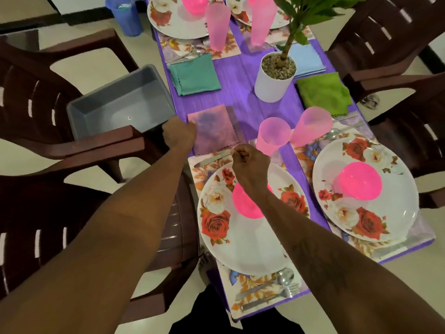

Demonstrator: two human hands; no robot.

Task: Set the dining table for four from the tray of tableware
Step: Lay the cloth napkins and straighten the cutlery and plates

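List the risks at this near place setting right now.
1. The right hand, closed on the steel knife, works close beside an upright translucent pink plastic tumbler; a bump might topple it.
2. The left hand grips the pink cloth napkin at the purple table's edge; it may slide off.

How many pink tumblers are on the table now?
4: two at the far settings, left and right, and two close together by the near plates. None seems hidden.
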